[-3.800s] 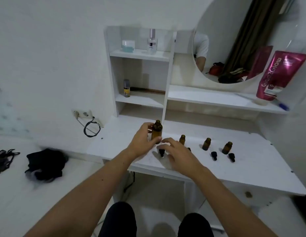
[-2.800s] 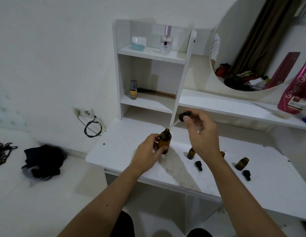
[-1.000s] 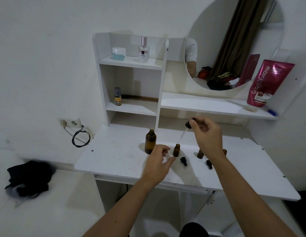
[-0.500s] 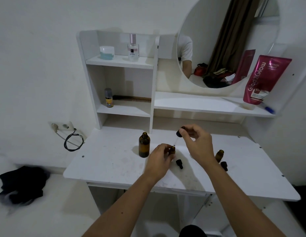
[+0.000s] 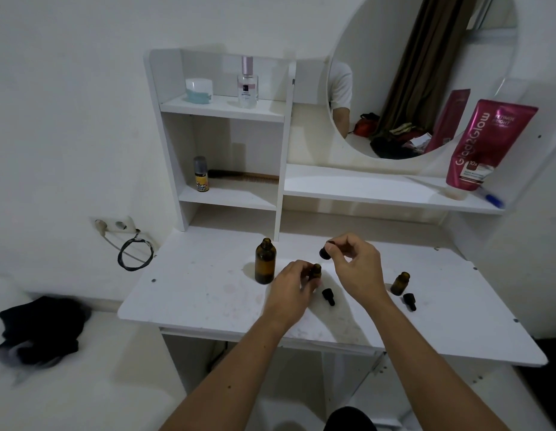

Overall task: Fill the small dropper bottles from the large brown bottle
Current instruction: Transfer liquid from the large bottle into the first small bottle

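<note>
a small amber dropper bottle (image 5: 316, 271) stands upright on the white desk (image 5: 208, 293), steadied by the curled fingers of the left hand (image 5: 293, 289). directly above and slightly right, the right hand (image 5: 354, 267) pinches a black dropper cap (image 5: 324, 252), its pipette pointing down toward the open neck, though the glass tip is too faint to see. the large brown bottle (image 5: 265, 265) stands uncapped just left; a spare cap (image 5: 328, 297) lies nearby.

Large bottle (image 5: 265, 264) on table (image 5: 192, 290), small bottle (image 5: 315, 272) just right, dropper cap (image 5: 328, 296) in front.
</note>
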`<action>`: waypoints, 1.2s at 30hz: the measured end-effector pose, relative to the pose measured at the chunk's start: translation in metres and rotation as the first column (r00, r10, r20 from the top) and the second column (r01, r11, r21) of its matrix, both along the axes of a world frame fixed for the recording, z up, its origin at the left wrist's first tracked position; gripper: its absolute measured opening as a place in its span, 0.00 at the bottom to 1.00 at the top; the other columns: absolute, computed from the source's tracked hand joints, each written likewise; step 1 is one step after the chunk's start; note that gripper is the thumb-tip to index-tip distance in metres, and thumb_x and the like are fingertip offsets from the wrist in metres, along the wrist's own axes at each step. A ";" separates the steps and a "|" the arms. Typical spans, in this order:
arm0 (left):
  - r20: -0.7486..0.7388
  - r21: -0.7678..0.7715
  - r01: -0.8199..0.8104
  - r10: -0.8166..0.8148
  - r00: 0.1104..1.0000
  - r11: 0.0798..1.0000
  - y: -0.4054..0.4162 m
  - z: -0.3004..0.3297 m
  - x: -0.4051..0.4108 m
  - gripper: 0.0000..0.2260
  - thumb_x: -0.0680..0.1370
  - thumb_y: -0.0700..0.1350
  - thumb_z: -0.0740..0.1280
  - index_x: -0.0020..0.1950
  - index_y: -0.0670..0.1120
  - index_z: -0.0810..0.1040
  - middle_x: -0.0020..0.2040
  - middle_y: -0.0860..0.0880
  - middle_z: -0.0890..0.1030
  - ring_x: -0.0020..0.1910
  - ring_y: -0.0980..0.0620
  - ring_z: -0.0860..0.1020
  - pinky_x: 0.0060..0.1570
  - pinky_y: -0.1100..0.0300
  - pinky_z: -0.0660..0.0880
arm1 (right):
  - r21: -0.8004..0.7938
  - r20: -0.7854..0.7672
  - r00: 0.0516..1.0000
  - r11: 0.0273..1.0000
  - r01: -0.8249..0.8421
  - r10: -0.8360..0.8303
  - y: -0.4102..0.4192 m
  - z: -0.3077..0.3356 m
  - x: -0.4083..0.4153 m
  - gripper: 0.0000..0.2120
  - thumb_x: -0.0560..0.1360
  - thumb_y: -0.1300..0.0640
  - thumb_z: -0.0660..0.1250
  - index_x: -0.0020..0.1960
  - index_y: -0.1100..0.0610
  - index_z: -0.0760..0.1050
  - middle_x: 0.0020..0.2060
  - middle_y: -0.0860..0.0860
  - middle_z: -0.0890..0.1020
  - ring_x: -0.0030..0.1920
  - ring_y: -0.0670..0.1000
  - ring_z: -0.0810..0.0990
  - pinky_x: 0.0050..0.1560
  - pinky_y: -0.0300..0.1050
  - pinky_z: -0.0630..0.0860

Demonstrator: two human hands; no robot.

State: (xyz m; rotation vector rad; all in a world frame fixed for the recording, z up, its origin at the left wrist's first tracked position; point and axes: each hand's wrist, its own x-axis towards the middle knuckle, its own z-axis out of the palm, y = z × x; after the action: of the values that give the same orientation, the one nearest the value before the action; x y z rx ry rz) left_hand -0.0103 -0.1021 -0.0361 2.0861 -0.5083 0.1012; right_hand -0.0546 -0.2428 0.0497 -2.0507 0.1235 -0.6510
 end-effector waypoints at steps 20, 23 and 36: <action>-0.050 -0.307 -0.117 0.107 0.993 0.945 0.085 0.012 -0.021 0.09 0.74 0.46 0.77 0.51 0.50 0.80 0.42 0.54 0.82 0.40 0.56 0.81 0.42 0.65 0.78 | 0.171 0.100 0.995 0.984 -0.043 0.026 0.034 0.071 -0.008 0.06 0.80 0.56 0.70 0.56 0.53 0.82 0.48 0.42 0.86 0.49 0.36 0.83 0.49 0.25 0.75; -0.027 -0.304 -0.253 0.257 0.966 0.919 0.107 0.013 -0.010 0.14 0.71 0.48 0.80 0.48 0.51 0.76 0.44 0.55 0.80 0.40 0.54 0.79 0.40 0.64 0.78 | 0.205 0.147 0.987 0.974 -0.096 0.066 0.055 0.075 -0.001 0.06 0.80 0.58 0.70 0.56 0.55 0.83 0.48 0.44 0.86 0.50 0.39 0.84 0.52 0.28 0.77; -0.105 -0.176 -0.125 0.108 0.989 0.976 0.103 0.013 0.013 0.24 0.75 0.51 0.76 0.68 0.51 0.74 0.64 0.56 0.80 0.61 0.57 0.78 0.65 0.55 0.76 | 0.085 0.141 0.983 0.988 -0.129 0.116 0.080 0.066 0.023 0.07 0.80 0.58 0.70 0.57 0.55 0.82 0.48 0.43 0.86 0.50 0.38 0.83 0.54 0.29 0.77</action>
State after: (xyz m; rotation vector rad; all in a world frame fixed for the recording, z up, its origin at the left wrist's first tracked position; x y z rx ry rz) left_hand 0.0027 0.0013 -0.0236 1.9301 -0.3065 0.1121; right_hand -0.0318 -0.1624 0.1161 -1.9010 -0.0503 -0.6918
